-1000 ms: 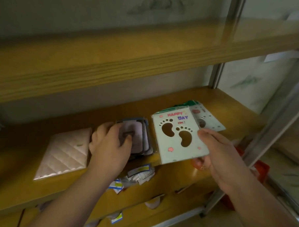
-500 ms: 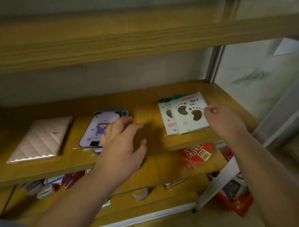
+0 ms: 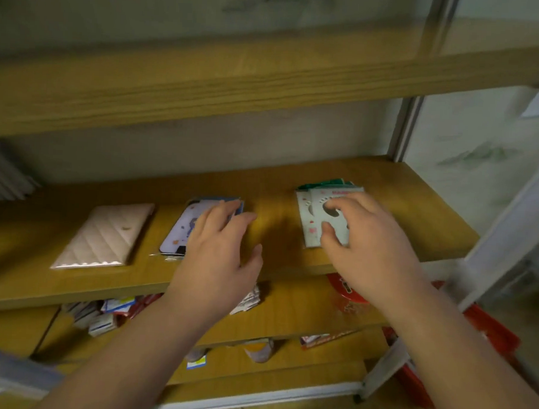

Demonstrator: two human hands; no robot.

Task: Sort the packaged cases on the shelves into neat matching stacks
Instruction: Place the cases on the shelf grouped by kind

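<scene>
Cases sit in three piles along the middle shelf (image 3: 278, 266); a quilted pink case (image 3: 104, 235) toward the left end, a lilac stack (image 3: 187, 228) mid-shelf, and a footprint stack (image 3: 315, 220) toward the right end, all close to the front edge; left hand (image 3: 218, 257) hovers over the lilac stack with fingers spread, gripping nothing, can't tell if the tips touch; right hand (image 3: 368, 249) is on top of the footprint stack, fingers splayed and curled down onto the top case, thumb at its near edge; bit blurry tbh; lower shelf (image 3: 288, 316) has loose packets (image 3: 102, 316) and a red tin (image 3: 344, 295).
</scene>
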